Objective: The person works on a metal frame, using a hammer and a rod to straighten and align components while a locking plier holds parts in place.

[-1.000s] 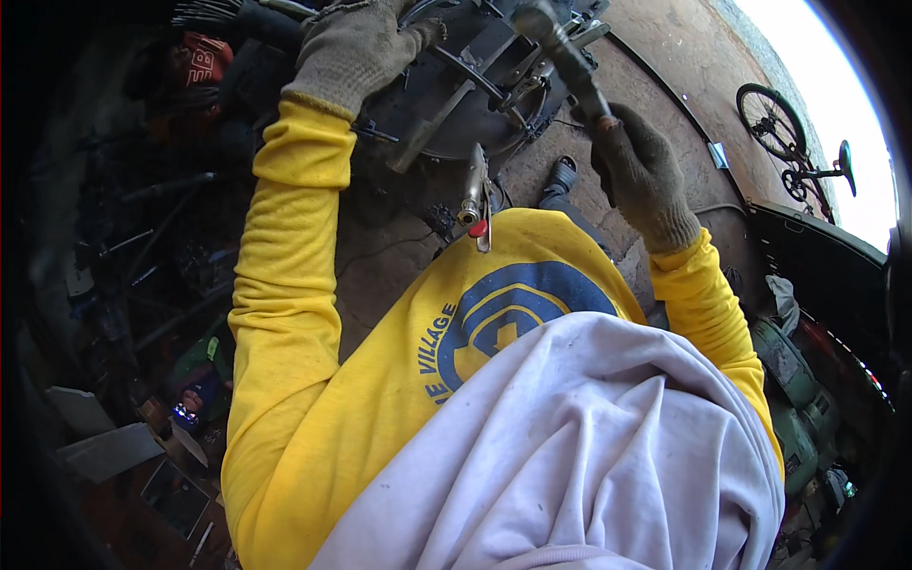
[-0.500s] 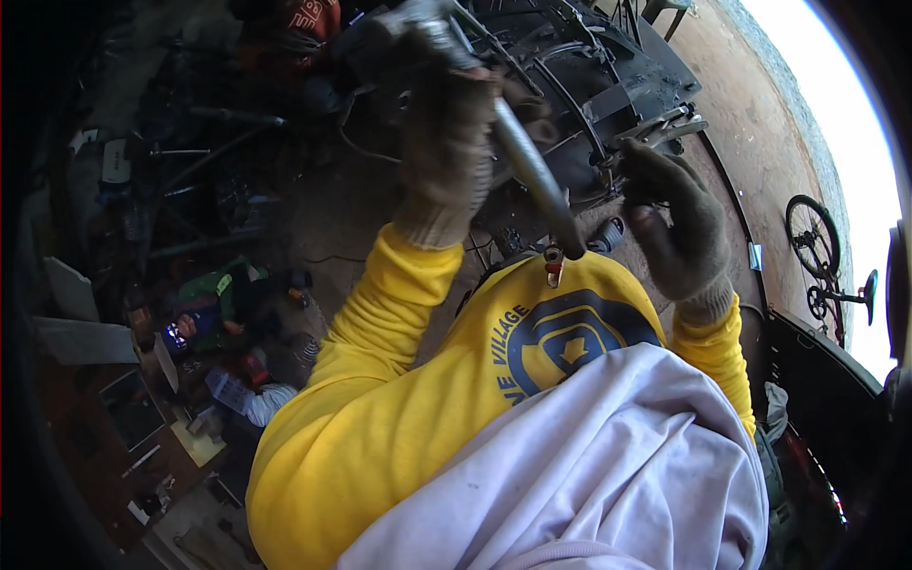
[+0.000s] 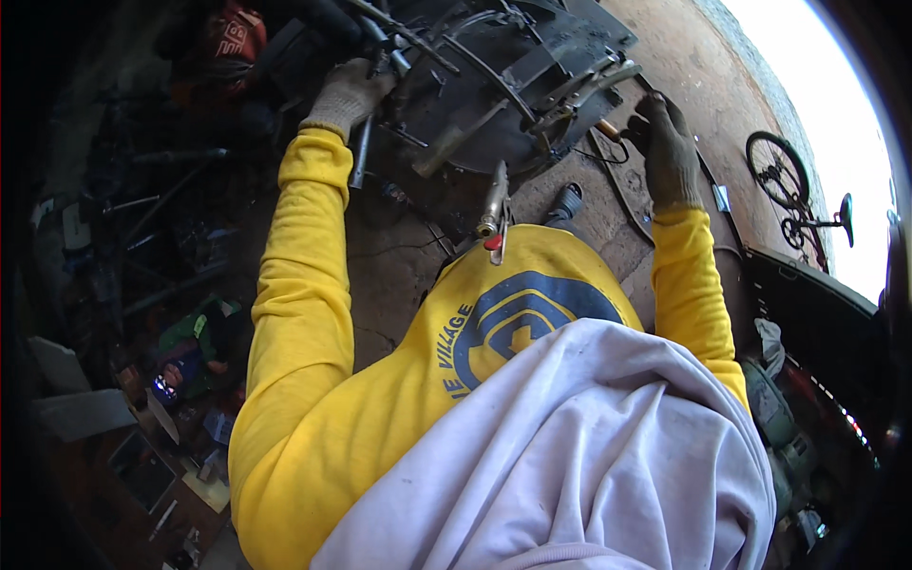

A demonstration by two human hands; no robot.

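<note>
My left hand [image 3: 347, 95], in a knitted work glove, is closed around a steel tube that looks like the handle of a hammer [image 3: 361, 157]. Its lower end sticks out below my fist, beside the left edge of a dark metal assembly [image 3: 475, 81]. I cannot make out the head among the bars. My right hand [image 3: 668, 152], in a darker glove, is raised beside the assembly's right side, fingers apart and loosely bent, with nothing in them. Locking pliers [image 3: 494, 211] with a red lever stick out from the assembly toward me. Another clamp-like tool [image 3: 589, 90] lies near my right fingers.
A person in a red top [image 3: 233, 43] is at the far left; another, in green and blue [image 3: 185, 356], is low at the left. Hoses or cables [image 3: 617, 190] cross the floor. A bicycle [image 3: 784, 185] stands at right, near a dark panel [image 3: 807, 294].
My left hand has swung away and to the left, taking the tube from across my front to the assembly's left side. My right hand has moved slightly farther away, still empty.
</note>
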